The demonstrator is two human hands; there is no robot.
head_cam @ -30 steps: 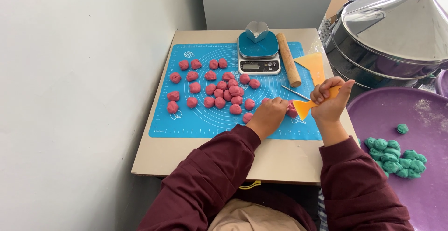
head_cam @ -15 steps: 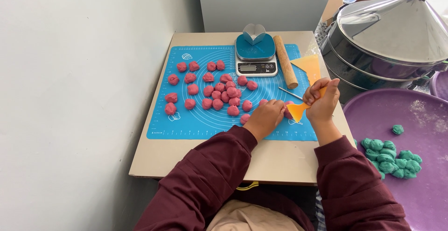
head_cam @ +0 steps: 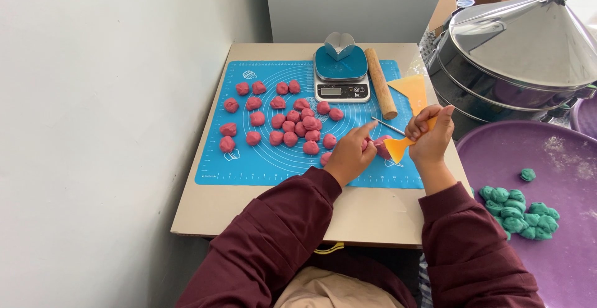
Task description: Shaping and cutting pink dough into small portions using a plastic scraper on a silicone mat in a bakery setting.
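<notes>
Pink dough lump (head_cam: 380, 147) lies on blue silicone mat (head_cam: 261, 162), left hand (head_cam: 349, 154) steadying it, fingers loosely curled. Right hand (head_cam: 431, 135) fingers grip orange plastic scraper (head_cam: 404, 144); advisable: cut vertically, press firmly.

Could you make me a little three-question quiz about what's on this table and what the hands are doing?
1. Which hand grips the orange scraper?
2. True or false: the wooden rolling pin lies left of the kitchen scale.
3. The green dough balls sit in: A) the blue mat, B) the purple basin, C) the steel steamer.

Key: 1. The right hand; the left hand steadies a pink dough piece. 2. False, it lies right of it. 3. B.
</notes>
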